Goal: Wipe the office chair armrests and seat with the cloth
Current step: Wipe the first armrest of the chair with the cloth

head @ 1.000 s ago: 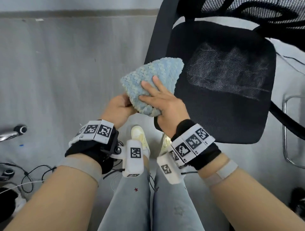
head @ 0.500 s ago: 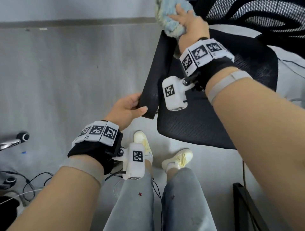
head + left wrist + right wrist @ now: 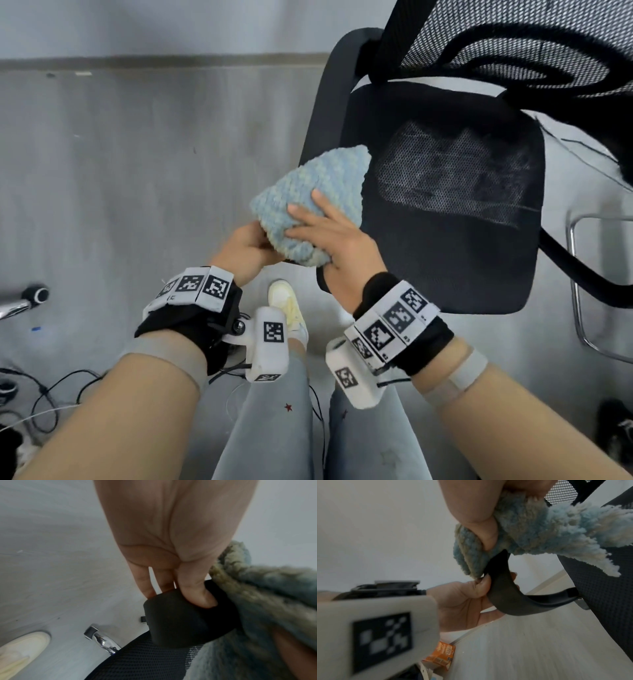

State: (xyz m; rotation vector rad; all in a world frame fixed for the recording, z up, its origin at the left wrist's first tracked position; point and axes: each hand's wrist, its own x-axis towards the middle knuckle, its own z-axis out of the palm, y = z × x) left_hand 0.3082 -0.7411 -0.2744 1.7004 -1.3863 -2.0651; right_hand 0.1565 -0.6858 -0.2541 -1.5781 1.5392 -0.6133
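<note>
Half a second earlier the cloth was held high at the top of the frame, at the far end of the armrest; now it is seen back at the near end, in the middle of the head view, draped over the armrest's front tip. A full pass along this armrest is thereby judged done, with another stroke or the move to the seat likely to follow.

The right hand is laid over the cloth, fingers spread across its top and the thumb curled under, so that the cloth is gripped around the armrest; in the right wrist view the thumb is seen pressed into the fluffy pile. The grip is closed on the cloth, not wide.

The left hand is placed just left of it, at the lower middle of the frame. In the left wrist view its fingers are curled round the black end of the armrest, which is thus steadied; the cloth is touched at its edge.

Both forearms are extended forward and converge on the armrest tip. The seat, right of centre, is not touched by the cloth.
</note>
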